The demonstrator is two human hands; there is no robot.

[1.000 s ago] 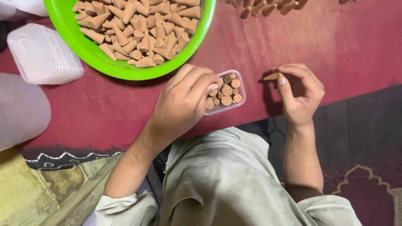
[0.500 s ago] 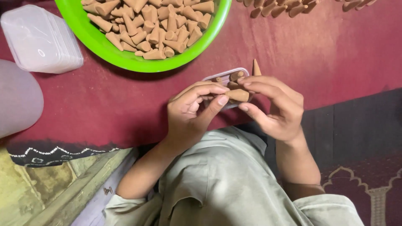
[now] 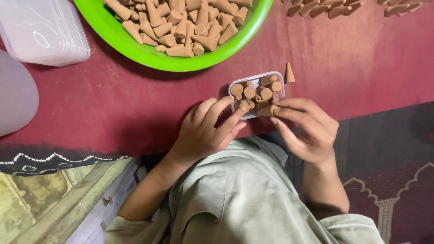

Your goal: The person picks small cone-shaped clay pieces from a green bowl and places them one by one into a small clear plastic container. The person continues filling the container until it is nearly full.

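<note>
A small clear plastic box (image 3: 281, 79) sits on the maroon cloth, packed with several brown cones standing base up. My left hand (image 3: 205, 131) rests at its near left corner, fingertips touching the box and a cone there. My right hand (image 3: 307, 129) pinches one brown cone (image 3: 266, 110) lying sideways at the box's near edge. One loose cone (image 3: 289, 73) stands upright just right of the box.
A green bowl (image 3: 149, 54) heaped with brown cones lies at the top. A stack of clear plastic lids (image 3: 43, 31) is at the top left, a white rounded object (image 3: 13, 95) at the left edge. More cones (image 3: 325, 8) line the top right.
My right hand came from the right with a cone and now holds it at the box's near edge. My left hand slid back off the box's top to its near left corner.
</note>
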